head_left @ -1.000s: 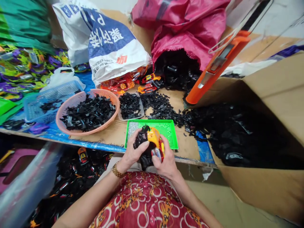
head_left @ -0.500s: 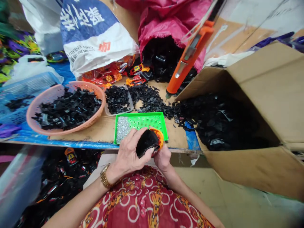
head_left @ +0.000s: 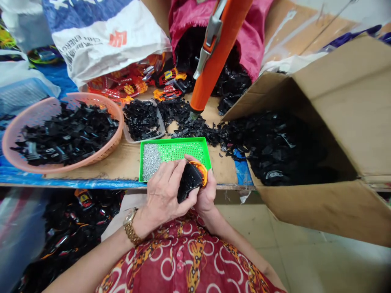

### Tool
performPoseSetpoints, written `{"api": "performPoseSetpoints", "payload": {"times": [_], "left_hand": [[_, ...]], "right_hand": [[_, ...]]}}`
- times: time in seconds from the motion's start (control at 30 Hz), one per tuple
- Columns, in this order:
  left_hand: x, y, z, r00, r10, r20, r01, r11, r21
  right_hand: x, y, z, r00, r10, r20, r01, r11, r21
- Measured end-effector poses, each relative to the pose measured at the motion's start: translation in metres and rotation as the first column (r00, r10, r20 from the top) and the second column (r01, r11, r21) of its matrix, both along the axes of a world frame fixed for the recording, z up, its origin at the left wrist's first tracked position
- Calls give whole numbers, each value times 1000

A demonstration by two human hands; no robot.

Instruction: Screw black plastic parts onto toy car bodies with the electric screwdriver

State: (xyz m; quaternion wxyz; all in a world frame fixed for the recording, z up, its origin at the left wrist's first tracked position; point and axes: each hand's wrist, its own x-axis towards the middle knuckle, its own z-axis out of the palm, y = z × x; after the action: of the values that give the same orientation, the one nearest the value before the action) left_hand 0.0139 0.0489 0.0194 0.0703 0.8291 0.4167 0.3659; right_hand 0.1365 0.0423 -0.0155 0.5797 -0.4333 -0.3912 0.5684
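Between my two hands is a toy car [head_left: 188, 184], its black underside towards me and an orange body showing at the right. My left hand [head_left: 165, 188] is closed round the black side, thumb below and fingers above. My right hand [head_left: 207, 193] grips the orange end; part of its fingers is hidden behind the car. Just beyond my hands lies a green tray [head_left: 209, 160] with small silvery screws [head_left: 150, 162] heaped at its left end. Above the tray hangs an orange electric screwdriver [head_left: 210, 69], pointing down.
A pink basket [head_left: 117, 136] and a clear tub [head_left: 161, 126] hold black plastic parts, with more spilled on the bench. At right stands an open cardboard box [head_left: 305, 215] of black parts. Orange car bodies [head_left: 131, 86] spill from a white sack [head_left: 91, 53]; behind is a pink sack [head_left: 256, 36].
The screwdriver now hangs further left and looks larger. The view has shifted slightly, so the bench items appear moved left. Both hands keep hold of the toy car, its tilt slightly changed.
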Motion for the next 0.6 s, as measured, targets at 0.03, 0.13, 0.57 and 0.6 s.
{"api": "performPoseSetpoints", "payload": {"times": [0.03, 0.13, 0.57, 0.6], "left_hand": [[1, 0, 0, 1000, -5, 2, 5, 1000, -1], [2, -1, -2, 1000, -10, -2, 10, 1000, 8], [-5, -1, -7, 996, -89, -4, 90, 996, 22], [-6, 0, -8, 995, -95, -6, 95, 995, 22]], "right_hand": [[0, 0, 0, 1000, -8, -23, 8, 1000, -3], [-1, 1, -1, 998, -35, -50, 34, 999, -19], [-3, -2, 7, 998, -57, -28, 55, 997, -49], [-3, -2, 6, 997, -67, -45, 64, 996, -58]]}}
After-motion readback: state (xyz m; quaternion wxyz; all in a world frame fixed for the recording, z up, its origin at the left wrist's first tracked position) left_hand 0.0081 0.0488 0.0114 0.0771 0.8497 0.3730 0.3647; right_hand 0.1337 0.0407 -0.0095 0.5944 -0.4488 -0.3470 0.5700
